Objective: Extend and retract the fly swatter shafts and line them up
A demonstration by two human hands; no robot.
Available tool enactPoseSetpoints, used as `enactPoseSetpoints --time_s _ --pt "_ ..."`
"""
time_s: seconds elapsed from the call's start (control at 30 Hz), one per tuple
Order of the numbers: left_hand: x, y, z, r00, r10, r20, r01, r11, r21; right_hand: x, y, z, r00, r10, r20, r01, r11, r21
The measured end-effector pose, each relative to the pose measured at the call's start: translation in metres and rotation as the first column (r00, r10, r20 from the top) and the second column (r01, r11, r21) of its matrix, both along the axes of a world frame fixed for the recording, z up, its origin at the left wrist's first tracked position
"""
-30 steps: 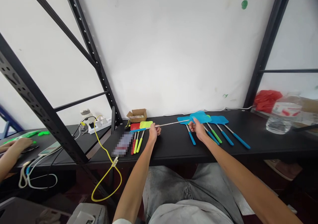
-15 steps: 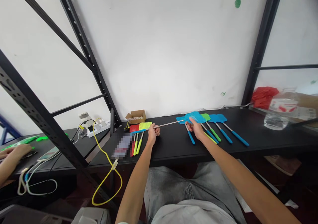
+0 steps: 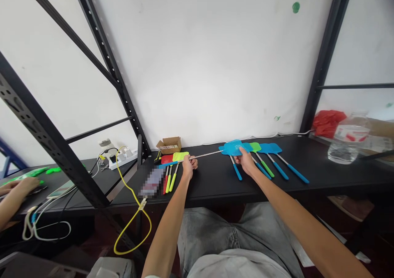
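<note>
A blue fly swatter (image 3: 233, 148) with a thin metal shaft is stretched between my two hands above the black shelf. My left hand (image 3: 188, 167) is closed round the shaft just beside the blue handle, which points left. My right hand (image 3: 245, 161) pinches the lower right edge of the swatter's flat head, thumb on top. Under and beside that head lie more swatters, among them one with a green handle (image 3: 267, 168) and one with a blue handle (image 3: 296, 173). Near my left hand rest a red swatter (image 3: 167, 159) and yellow swatters (image 3: 171, 182).
A small open cardboard box (image 3: 169, 145) stands against the wall. At the left are a blurred-out phone (image 3: 152, 183), a yellow cable (image 3: 132, 191) and a power strip (image 3: 122, 159). A large water bottle (image 3: 347, 140) stands at the right. Another person's hand (image 3: 26, 184) works far left.
The swatter's head has shifted a little left and turned flatter. My right hand has slid to its lower right edge. My left hand keeps its grip on the shaft.
</note>
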State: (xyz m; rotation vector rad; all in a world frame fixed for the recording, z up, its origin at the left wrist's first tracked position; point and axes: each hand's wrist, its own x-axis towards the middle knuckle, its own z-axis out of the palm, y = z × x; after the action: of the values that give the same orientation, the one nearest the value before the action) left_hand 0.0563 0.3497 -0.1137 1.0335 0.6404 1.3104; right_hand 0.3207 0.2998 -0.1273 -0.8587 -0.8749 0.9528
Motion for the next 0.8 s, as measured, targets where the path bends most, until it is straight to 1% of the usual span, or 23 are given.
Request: enactPoseSetpoints --time_s 0.2,0.3,0.4,0.5,0.67,0.8 --pt "0.002 0.0 -0.002 0.996 -0.071 -0.056 0.07 0.997 -0.015 -0.006 -0.004 0.003 0.977 0.076 0.201 -0.077 0.997 0.0" --pt "0.003 0.0 -0.003 0.992 -0.102 -0.08 0.101 0.995 -0.018 -0.007 -0.005 0.003 0.964 0.107 0.243 -0.112 0.994 0.007" --pt "0.003 0.0 -0.003 0.989 -0.116 -0.093 0.116 0.993 -0.01 -0.005 -0.004 0.002 0.978 0.075 0.194 -0.08 0.997 0.016" --pt "0.002 0.0 -0.001 0.992 -0.09 -0.083 0.091 0.996 0.004 -0.002 -0.001 0.001 0.992 0.046 0.118 -0.048 0.999 0.012" --pt "0.0 -0.002 0.002 0.999 0.033 -0.035 -0.032 0.999 0.035 0.003 0.003 -0.001 0.998 -0.02 -0.067 0.022 0.999 0.026" --pt "-0.001 -0.003 0.002 0.992 0.128 0.005 -0.128 0.99 0.051 0.005 0.004 -0.001 0.996 -0.03 -0.084 0.032 0.999 0.026"
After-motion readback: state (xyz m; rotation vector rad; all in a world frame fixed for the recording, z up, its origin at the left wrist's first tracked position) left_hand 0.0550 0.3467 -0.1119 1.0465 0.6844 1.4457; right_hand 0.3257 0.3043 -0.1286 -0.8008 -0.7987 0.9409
